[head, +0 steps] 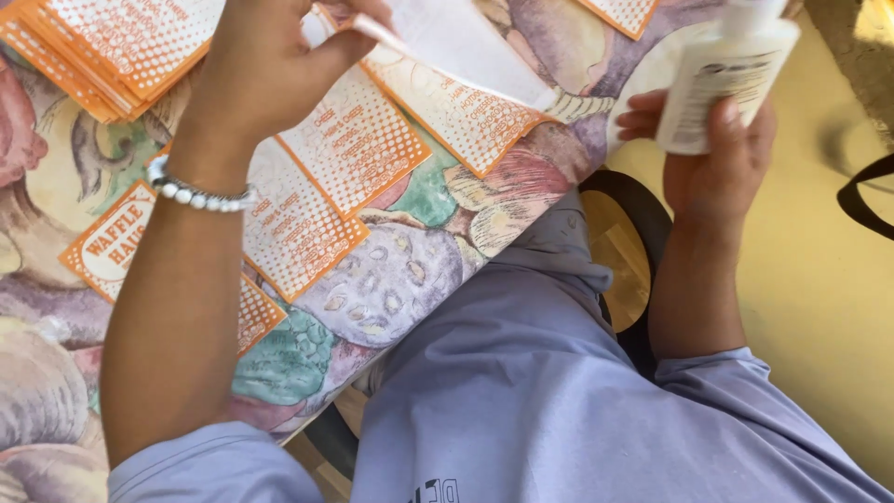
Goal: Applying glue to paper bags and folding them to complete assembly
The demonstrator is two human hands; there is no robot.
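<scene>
1. Two hands in view, both mine. Left hand [270, 65] is up near the far edge of the worktop [391, 279], grip closed in a pinch on a white paper sheet [456, 42]. The sheet is lifted clear of the surface and tilts down to the right, probably so one face stays exposed.
2. Right hand [722, 158] is off the worktop's right edge, over the yellow floor [819, 279]. Grip is wrapped round a white plastic bottle [726, 74]: thumb on the front, fingers behind. The top end is cut off by the frame, so I can't tell whether it is capped.
3. Bottle sits near the sheet's right end but apart from it. No contact visible.
4. Orange-and-white printed cards [354, 140] lie flat in an overlapping diagonal row across the worktop, each partly covering the next. That looks like staging so they can be taken one at a time.
5. Stack of the same cards [112, 47] at the far left corner, edges roughly squared.
6. Worktop carries a patterned cloth with fruit and vegetable print. Beaded bracelet [200, 194] on my left wrist, lilac sleeves on both arms.
7. Dark round stool [633, 242] below, under my knee.
</scene>
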